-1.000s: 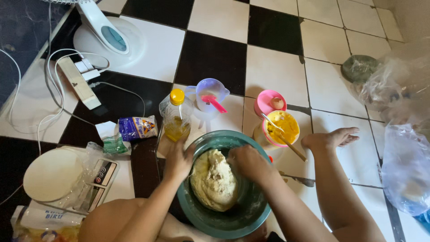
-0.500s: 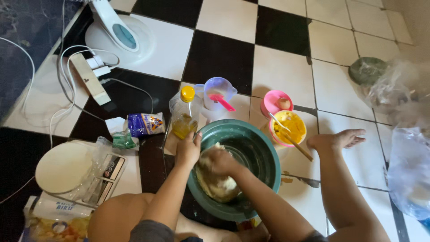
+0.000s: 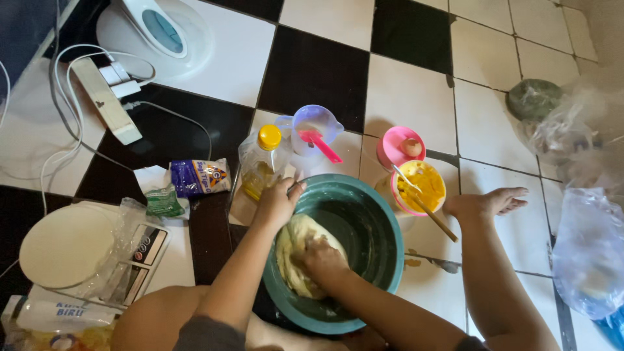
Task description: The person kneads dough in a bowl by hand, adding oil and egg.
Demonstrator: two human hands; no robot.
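Vs 1 s ago: right hand (image 3: 320, 259) has moved from the bowl's near rim onto the dough (image 3: 296, 253) and now presses down in a fist, grip closed tight on the dough. Left hand (image 3: 278, 203) was at the bowl's left edge, now sits on the upper-left rim of the teal bowl (image 3: 377, 240), fingers curled over the rim, grip narrow, steadying it. Dough lump was spread out & rounder in the middle; now pushed to the left side inside the bowl, w/ bare bowl wall showing on the right. Camera view shifted a bit lower/closer.

Bare foot (image 3: 487, 203) is right of the bowl, toes pointing right, flat on the floor.

Everything sits on the floor (image 3: 416, 91), black & white checker tiles, no counter. Behind the bowl: oil bottle (image 3: 260, 162) w/ yellow cap, just beside the left hand; clear jug (image 3: 312, 130) w/ pink spatula; pink cup (image 3: 403, 148) w/ an egg; yellow-filled bowl (image 3: 421, 187) w/ a spoon in it. Left: kitchen scale (image 3: 78, 253), small blue packet (image 3: 198, 177), white power strip (image 3: 107, 101) w/ cords. Right: plastic bags (image 3: 588, 250).
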